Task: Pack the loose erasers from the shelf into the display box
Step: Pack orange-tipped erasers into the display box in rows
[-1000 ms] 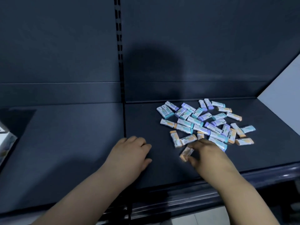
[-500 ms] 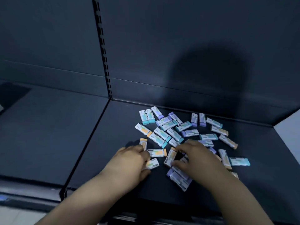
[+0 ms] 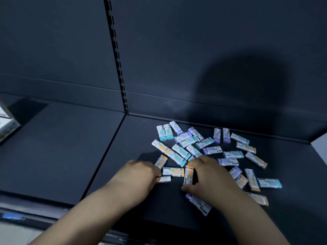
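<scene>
Now working the near edge of the eraser pile, spread flat over the right-hand bay of the dark shelf.

Palm down over that edge, the right hand: thumb and forefinger curled round an orange-ended eraser, pinching it end to end. Long axis pointing away from the body, near end at the thumb, far end at the forefinger.

Just to the left, the left hand, fingers curled under, apparently gripping a white eraser poking out rightward at the fingertips; long axis left to right. How firmly held: cannot tell, most of it hidden.

Between the two hands, a crosswise eraser flat on the shelf, one end close to the left fingertips, the other against the pinched one. Part-hidden under the right wrist, a purple-ended eraser. Rest of the pile beyond and to the right.

At the far left edge of view, on the other bay, a pale carton corner, likely the display box, mostly cut off. Well apart from the pile.

Judgement: a leftward carry, across the joint between the bays. Nearer the box by a clear margin: left hand. Nearer the loose stock: right hand. Risk: small pieces slipping from a full fist on the way over.
</scene>
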`<state>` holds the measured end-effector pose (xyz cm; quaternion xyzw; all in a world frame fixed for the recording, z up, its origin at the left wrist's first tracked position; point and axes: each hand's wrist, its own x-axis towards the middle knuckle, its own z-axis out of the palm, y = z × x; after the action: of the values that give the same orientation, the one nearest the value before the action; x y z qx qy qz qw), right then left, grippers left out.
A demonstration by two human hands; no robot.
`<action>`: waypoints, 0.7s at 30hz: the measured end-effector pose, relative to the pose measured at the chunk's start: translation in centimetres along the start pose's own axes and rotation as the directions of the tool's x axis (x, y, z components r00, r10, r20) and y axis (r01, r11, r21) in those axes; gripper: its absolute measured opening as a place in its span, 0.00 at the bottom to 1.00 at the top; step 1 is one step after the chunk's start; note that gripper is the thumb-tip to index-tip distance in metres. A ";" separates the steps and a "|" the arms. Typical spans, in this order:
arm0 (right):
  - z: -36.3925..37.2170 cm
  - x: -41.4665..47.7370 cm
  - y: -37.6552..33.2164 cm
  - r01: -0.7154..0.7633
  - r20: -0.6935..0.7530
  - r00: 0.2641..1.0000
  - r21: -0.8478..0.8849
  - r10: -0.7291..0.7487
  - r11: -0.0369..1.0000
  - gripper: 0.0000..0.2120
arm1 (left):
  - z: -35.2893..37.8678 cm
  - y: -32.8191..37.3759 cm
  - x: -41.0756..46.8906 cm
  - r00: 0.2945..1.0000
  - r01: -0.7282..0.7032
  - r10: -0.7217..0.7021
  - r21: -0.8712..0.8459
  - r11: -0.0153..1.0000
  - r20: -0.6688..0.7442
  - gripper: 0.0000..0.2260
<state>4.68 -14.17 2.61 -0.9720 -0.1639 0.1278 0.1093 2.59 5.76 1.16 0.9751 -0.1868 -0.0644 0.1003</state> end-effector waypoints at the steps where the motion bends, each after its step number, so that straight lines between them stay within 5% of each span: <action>1: 0.1 0.1 0.0 0.002 -0.005 1.000 0.006 -0.002 1.000 0.31 | -0.1 0.0 0.0 1.000 -0.026 0.026 0.016 1.000 -0.006 0.11; 5: 0.5 0.2 0.2 0.002 -0.015 1.000 0.041 -0.001 0.999 0.31 | -0.5 -0.6 -0.3 0.989 -0.146 0.147 0.050 0.988 -0.012 0.07; 7: 0.5 0.2 0.4 0.003 -0.006 1.000 0.060 -0.002 0.998 0.32 | -0.6 -1.0 -0.3 0.987 -0.158 0.155 0.059 0.986 0.042 0.15; 9: 0.6 0.3 0.6 -0.001 0.002 1.000 0.081 0.001 0.997 0.33 | -0.2 -1.3 -0.1 0.991 -0.124 0.127 0.054 0.991 -0.048 0.18; 12: 0.7 0.3 0.7 0.001 -0.019 1.000 0.129 0.001 0.992 0.30 | -1.0 -0.1 -0.7 0.992 -0.009 0.006 -0.025 1.000 -0.123 0.08; 16: 0.7 -0.2 1.0 -0.004 -0.059 0.998 0.230 0.018 0.973 0.28 | -0.1 0.2 -0.8 0.988 0.149 -0.150 0.010 0.989 0.023 0.26; 21: 0.5 -0.9 0.6 0.041 -0.109 0.994 0.342 -0.004 0.939 0.25 | 0.3 0.3 -0.6 0.995 0.074 -0.076 0.031 0.997 0.062 0.27</action>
<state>3.91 -14.98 2.15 -0.9415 -0.1440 0.1010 0.2874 1.88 5.63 1.01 0.9803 -0.1542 -0.0963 0.0779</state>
